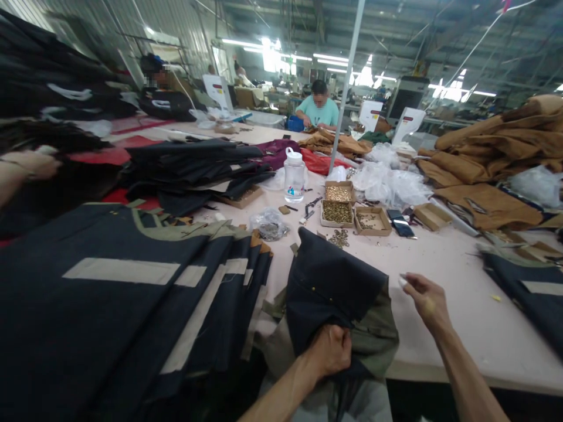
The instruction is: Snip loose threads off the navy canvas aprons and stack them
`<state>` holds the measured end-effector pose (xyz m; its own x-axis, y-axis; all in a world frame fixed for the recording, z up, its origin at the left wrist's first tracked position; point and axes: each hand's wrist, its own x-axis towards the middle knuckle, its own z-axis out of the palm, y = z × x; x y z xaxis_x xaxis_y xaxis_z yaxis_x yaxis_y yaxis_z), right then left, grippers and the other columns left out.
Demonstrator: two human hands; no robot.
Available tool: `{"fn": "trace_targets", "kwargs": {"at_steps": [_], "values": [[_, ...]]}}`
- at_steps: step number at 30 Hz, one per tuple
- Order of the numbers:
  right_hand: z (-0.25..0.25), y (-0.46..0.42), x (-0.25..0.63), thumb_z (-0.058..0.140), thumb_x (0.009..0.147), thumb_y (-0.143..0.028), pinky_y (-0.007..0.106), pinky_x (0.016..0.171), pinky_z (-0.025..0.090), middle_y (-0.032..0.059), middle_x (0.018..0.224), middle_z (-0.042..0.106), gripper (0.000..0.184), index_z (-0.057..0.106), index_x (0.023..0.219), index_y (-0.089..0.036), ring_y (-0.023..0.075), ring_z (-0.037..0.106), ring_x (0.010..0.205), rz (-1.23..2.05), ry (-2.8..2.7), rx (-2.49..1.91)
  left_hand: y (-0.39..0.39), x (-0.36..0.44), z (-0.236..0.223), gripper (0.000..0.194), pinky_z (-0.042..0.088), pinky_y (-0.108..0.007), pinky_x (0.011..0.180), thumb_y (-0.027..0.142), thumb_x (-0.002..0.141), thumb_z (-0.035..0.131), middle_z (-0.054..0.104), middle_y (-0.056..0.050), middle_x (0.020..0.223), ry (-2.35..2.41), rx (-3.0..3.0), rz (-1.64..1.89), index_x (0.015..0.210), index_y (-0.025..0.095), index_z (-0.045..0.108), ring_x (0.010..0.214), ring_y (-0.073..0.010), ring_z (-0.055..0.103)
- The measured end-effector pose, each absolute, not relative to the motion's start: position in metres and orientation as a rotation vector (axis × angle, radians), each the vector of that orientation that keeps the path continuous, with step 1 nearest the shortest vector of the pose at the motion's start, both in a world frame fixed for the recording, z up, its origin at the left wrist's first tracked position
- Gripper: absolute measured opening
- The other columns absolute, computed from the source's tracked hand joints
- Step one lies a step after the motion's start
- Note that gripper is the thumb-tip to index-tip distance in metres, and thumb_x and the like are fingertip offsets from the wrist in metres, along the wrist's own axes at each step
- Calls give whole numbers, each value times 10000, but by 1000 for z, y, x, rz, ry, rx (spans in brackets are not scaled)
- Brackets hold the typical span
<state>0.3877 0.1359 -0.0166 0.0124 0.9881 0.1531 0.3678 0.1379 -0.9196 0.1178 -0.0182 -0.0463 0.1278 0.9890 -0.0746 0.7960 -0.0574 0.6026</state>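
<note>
My left hand (332,350) is closed in a fist, gripping a dark navy garment (336,264) with an olive-green lining. The garment is bunched at the table's front edge and over my lap, with a few small brass-coloured studs on its dark cloth. To the right of it, my right hand (427,300) hovers over the table with thumb and fingers drawn together. Something small and white shows at those fingertips; I cannot tell whether it is held or wrapped on a finger.
Stacked dark garments (132,305) with pale strips cover the left. Boxes of brass-coloured fittings (337,212), a phone (401,224) and a water bottle (294,176) stand beyond the garment. Brown garments (505,146) are heaped right. A co-worker's hand (37,161) is at far left; another person (319,108) sits opposite.
</note>
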Motion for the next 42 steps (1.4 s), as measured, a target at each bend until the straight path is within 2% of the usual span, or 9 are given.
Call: {"fn": "trace_targets", "kwargs": {"at_steps": [4,10,16,22,26,30,34,38,42], "values": [[-11,209,330,683,788,-511,372,740,529,87,855,740,384,755,980,-186,258,650,786,883,-1854,-1281,-18,121,-49,257,588,-319,771,276,891,559,761,-152,789,1786,1915,429,908,152,783,814,-265,735],[-23,268,247,623,824,-343,283,675,416,62,746,691,190,727,819,-184,196,580,714,577,-2330,-1286,-21,121,-54,299,560,-336,726,288,899,532,771,-177,819,1804,1944,312,902,128,784,769,-285,741],[-48,288,234,550,875,-226,289,753,394,128,899,717,200,698,750,-176,204,587,801,444,-2379,-1306,-23,124,-56,330,525,-333,680,314,908,511,761,-184,790,1834,1935,247,858,125,776,732,-289,736],[-38,288,250,502,863,-255,283,634,377,84,739,688,233,653,699,-188,198,582,684,551,-2247,-1349,-20,121,-54,319,580,-381,786,300,893,539,786,-184,871,1764,1851,407,966,132,800,803,-312,753],[-15,260,299,483,904,-344,277,561,359,40,638,623,309,615,673,-188,179,550,603,651,-2069,-1369,-13,116,-47,396,559,-408,1014,269,868,598,786,-170,1134,1642,1761,674,1195,136,777,1066,-319,742],[2,185,363,606,918,-457,279,590,386,14,613,590,354,655,704,-179,162,519,600,866,-1701,-1334,-3,107,-30,356,520,-387,1091,235,837,661,773,-105,1222,1453,1647,923,1162,190,799,1171,-281,709],[11,93,393,654,927,-490,284,642,418,20,665,607,355,689,757,-180,168,540,667,1054,-1641,-1286,7,104,-18,257,531,-407,1061,254,839,719,808,-79,1100,1290,1548,1031,1065,201,828,1097,-268,731],[14,43,370,652,919,-530,268,572,382,19,688,600,373,721,857,-169,159,507,643,1338,-1857,-1218,8,111,-19,222,554,-412,1010,273,801,790,814,-101,1017,1122,1365,1059,980,146,824,1016,-264,743],[18,34,339,627,914,-558,269,536,377,34,730,657,404,751,928,-174,170,521,627,1209,-2054,-1220,4,116,-18,297,564,-405,991,315,772,844,801,-120,1069,1084,1252,1012,1005,134,810,1027,-259,734]]}}
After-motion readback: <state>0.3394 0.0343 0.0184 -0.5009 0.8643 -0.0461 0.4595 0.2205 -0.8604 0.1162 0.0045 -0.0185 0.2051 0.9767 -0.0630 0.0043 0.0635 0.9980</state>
